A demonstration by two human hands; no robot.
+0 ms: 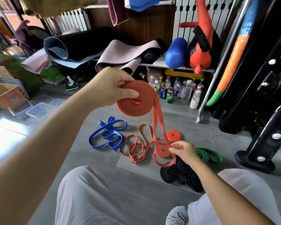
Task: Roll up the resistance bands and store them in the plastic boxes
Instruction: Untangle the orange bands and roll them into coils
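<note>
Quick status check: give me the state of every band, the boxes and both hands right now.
Orange band: partly coiled, tail hanging loose to the floor.
Left hand: pinching the coil.
Right hand: gripping the tail low down.
Blue band: unrolled, tangled on the floor.
Thin orange band: unrolled, looped on the floor.
Small orange rolls: rolled, not boxed.
Black bands: rolled, on the floor.
Green band: loosely coiled.
Plastic boxes: open; contents unclear.
</note>
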